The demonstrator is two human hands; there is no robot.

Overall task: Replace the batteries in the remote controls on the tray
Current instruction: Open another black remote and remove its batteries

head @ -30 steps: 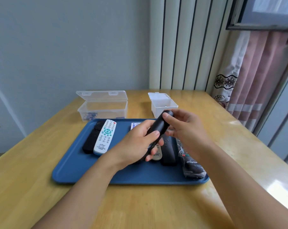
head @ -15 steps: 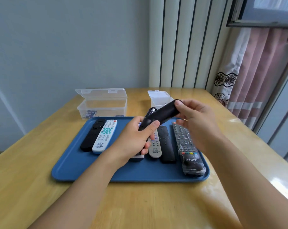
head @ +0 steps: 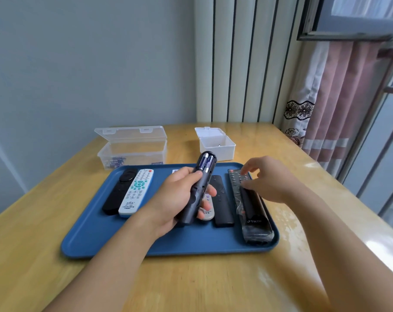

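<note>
My left hand [head: 175, 199] grips a black remote [head: 199, 190] above the blue tray [head: 96, 230], its back facing me. The battery bay is uncovered and two batteries [head: 205, 162] sit in it. My right hand [head: 267, 179] hovers with spread fingers over the far end of a plastic-wrapped black remote [head: 258, 230] at the tray's right. A black battery cover [head: 252, 206] lies on that remote, just below my palm. A black remote [head: 119, 192] and a white one [head: 137, 192] lie at the left, a beige one [head: 208, 212] and a slim black one [head: 221, 206] in the middle.
Behind the tray stand an open clear plastic box [head: 132, 152] with several batteries in it and a smaller open white box [head: 217, 147]. The wooden table ends near a curtain and window on the right. A wall runs behind.
My right hand pulled the cover off the held remote, carried it right and laid it on the wrapped remote. My left hand tilted the remote upright, and the batteries now show.
</note>
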